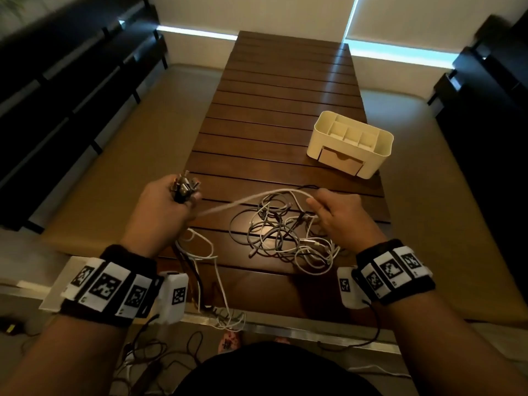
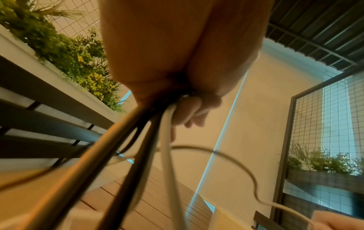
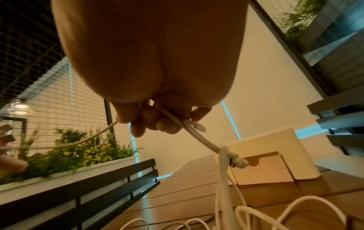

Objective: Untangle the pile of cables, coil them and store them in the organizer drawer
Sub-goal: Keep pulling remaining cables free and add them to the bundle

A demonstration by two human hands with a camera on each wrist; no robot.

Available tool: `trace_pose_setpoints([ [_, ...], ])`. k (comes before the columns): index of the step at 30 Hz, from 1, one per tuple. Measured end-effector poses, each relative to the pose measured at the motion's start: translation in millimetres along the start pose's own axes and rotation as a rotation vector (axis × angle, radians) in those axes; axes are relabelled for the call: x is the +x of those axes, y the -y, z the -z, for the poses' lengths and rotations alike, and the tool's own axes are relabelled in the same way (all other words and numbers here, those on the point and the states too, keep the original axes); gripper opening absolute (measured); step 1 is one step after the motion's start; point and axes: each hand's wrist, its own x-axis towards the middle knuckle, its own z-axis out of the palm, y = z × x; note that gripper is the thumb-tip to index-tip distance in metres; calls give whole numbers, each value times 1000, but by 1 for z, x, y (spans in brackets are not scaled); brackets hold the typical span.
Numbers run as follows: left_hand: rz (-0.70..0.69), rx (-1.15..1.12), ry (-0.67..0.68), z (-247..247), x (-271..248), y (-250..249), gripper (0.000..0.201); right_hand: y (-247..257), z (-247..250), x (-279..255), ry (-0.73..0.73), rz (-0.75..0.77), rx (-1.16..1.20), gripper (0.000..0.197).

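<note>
Untangling step: my left hand [image 1: 164, 205] grips a bundle of freed plug ends [image 1: 184, 188], my right hand [image 1: 340, 214] pinches a white cable [image 1: 251, 199] above the pile [image 1: 285, 238] near the worktop's [image 1: 285, 90] front edge; next, presumably, drawing it free, organizer [image 1: 350, 144] near the right edge

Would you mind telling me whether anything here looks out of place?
Yes: several cables trail off the table's near edge from the left hand, dangling towards the floor instead of lying with the pile.
</note>
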Motion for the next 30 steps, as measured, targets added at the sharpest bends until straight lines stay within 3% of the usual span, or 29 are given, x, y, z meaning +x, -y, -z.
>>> trace_pose_setpoints([
  [2, 8, -13, -123, 2, -4, -5, 12, 6, -5, 0, 18, 99, -49, 27],
  [4, -41, -79, -125, 0, -11, -16, 17, 12, -10, 1, 71, 165, -114, 26],
  [6, -93, -147, 8, -10, -21, -28, 21, 21, -17, 2, 114, 233, -120, 28],
  [9, -167, -58, 234, -30, -31, -37, 8, 40, -22, 3, 109, 348, -90, 27],
  [13, -172, -13, 393, -40, -34, -38, 5, 50, -18, 8, 80, 397, -106, 27],
  [17, -190, -34, 370, -28, -30, -37, 16, 29, -16, 9, 114, 330, -225, 16],
  [21, -113, -83, 335, -13, -23, -32, 15, -6, -9, 15, 154, 76, -342, 24],
  [26, -89, -56, 352, -16, -24, -30, 18, -10, -6, 26, 134, 31, -339, 27],
  [28, -69, -39, 378, -14, -23, -31, 18, -7, -4, 28, 204, 26, -382, 26],
  [30, -53, -33, 420, -10, -23, -32, 18, -2, -4, 28, 366, 7, -384, 25],
])
